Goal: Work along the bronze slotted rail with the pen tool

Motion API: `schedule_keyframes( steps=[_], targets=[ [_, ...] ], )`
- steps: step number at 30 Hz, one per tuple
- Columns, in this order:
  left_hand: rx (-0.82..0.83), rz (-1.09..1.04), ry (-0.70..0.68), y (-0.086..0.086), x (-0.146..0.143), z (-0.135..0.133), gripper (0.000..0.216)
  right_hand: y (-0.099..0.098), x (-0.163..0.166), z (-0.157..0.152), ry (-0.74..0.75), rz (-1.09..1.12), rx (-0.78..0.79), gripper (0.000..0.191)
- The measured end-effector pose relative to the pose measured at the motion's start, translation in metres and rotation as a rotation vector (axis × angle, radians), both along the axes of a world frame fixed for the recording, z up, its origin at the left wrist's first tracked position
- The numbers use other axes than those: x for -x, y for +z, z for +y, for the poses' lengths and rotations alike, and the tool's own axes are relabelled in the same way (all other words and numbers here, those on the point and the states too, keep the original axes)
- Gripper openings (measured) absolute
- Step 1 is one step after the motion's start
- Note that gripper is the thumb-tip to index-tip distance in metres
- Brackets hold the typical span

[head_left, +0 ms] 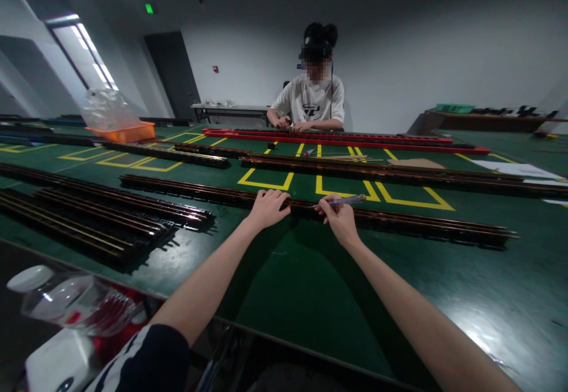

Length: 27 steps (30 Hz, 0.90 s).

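A long dark rail with copper-coloured strips (399, 222) lies across the green table (310, 285) in front of me. My left hand (267, 207) rests on top of it, fingers curled over the rail. Just to its right, my right hand (339, 217) is closed on a slim pen-like tool (348, 200), whose tip points left at the rail's top.
More long rails lie in rows: a stack at the left (89, 220), others farther back (377, 170), and red ones (346, 139) in front of a seated person (310, 105) across the table. An orange tray (122, 132) stands at the back left. A plastic bottle (66, 300) lies near my left elbow.
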<state>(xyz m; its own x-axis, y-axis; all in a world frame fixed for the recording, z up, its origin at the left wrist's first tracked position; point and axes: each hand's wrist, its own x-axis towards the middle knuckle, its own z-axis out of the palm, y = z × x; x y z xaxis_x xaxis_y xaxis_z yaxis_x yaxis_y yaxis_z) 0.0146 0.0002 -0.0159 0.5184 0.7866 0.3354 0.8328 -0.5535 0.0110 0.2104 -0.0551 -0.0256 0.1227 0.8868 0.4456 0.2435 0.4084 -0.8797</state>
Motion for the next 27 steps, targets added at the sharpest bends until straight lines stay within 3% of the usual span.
schedule_keyframes(
  steps=[27],
  targets=[
    [-0.04,-0.013,-0.024,-0.005,0.0011,0.0026,0.032,-0.0033,-0.0034,0.0033,-0.003,-0.007,-0.009,0.036]
  ],
)
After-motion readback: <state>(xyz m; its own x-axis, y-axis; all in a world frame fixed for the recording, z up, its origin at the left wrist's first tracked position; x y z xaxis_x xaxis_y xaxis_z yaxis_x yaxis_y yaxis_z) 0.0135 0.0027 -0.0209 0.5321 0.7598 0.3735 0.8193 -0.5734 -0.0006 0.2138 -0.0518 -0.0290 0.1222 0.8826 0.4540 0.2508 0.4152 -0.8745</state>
